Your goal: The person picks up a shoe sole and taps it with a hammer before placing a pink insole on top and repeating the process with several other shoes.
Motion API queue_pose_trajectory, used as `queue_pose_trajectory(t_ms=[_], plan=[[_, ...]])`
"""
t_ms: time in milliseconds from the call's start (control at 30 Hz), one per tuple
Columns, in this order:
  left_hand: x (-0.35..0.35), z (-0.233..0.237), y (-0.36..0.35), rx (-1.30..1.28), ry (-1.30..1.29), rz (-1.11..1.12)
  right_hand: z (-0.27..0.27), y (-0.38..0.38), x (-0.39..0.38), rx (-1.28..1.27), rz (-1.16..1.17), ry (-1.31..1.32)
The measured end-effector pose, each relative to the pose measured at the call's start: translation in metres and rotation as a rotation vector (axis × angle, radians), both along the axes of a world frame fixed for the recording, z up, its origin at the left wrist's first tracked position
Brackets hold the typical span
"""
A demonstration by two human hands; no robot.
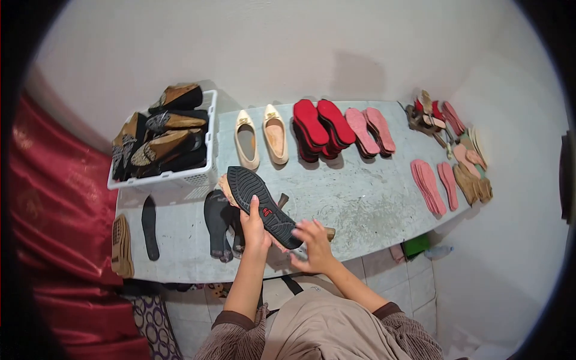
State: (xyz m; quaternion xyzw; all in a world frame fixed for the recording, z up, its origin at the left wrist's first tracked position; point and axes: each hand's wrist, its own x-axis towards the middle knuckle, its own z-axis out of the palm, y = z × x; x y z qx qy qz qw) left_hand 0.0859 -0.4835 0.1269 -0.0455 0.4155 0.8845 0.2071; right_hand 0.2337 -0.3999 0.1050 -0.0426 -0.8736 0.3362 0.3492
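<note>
My left hand (pixel 255 231) grips a shoe (pixel 262 206) turned bottom up, its thumb pressed on the black ridged sole with a small red mark. A tan, patterned edge shows at the shoe's far left end; the rest of its upper is hidden. Beside the near end of the sole is my right hand (pixel 313 246), fingers apart and slightly blurred. Whether its fingertips touch the sole is hard to make out. Under the shoe lies a hammer-like tool, its wooden handle end (pixel 330 234) poking out past my right hand. Dark sole pieces (pixel 216 225) lie left of my left hand.
A white basket (pixel 162 184) of shoes stands back left. Cream shoes (pixel 246 141), red insole stacks (pixel 310 126) and pink insoles (pixel 363 132) line the back. More pink insoles (pixel 427 186), brown pieces (pixel 474 183) and tools (pixel 427 120) sit right. A black insole (pixel 149 228) lies left.
</note>
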Motion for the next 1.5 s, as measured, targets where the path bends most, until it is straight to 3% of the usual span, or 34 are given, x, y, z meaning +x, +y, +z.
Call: queue_pose_trajectory(t_ms=[67,133,233,400,467,633,867,1033,1333,1400,1467,1500], plan=[[0.001,0.008,0.016,0.031,-0.045,-0.026,0.018,-0.01,0.009,0.228,0.09,-0.132],[0.004,0.009,0.028,0.026,-0.053,-0.114,0.019,-0.019,0.012,0.208,-0.005,-0.154],[0.013,0.013,0.042,0.085,-0.084,-0.279,0.018,-0.019,0.011,0.363,-0.361,-0.045],[0.024,0.02,0.073,0.138,-0.172,-0.49,0.033,0.003,0.037,0.421,-0.534,0.007],[0.033,0.022,0.092,0.035,0.251,-0.369,0.036,0.012,0.053,0.457,-0.575,-0.026],[0.043,0.03,0.127,0.033,0.188,-0.575,0.048,0.018,0.072,0.422,-0.763,-0.105],[0.056,0.007,0.195,0.137,0.172,-0.657,0.034,0.074,0.097,0.434,-0.74,-0.136],[0.08,0.0,0.25,0.087,0.163,-0.591,0.027,0.143,0.122,0.399,-0.654,-0.108],[0.092,0.002,0.335,0.125,0.1,-0.586,0.056,0.263,0.161,0.399,-0.472,-0.104],[0.091,0.015,0.341,0.184,0.155,-0.48,0.065,0.283,0.166,0.282,-0.425,-0.12],[0.081,0.012,0.35,0.171,0.178,-0.502,0.075,0.298,0.169,0.262,-0.403,-0.109],[0.072,0.006,0.355,0.087,0.242,-0.622,0.08,0.306,0.17,0.243,-0.391,-0.116]])
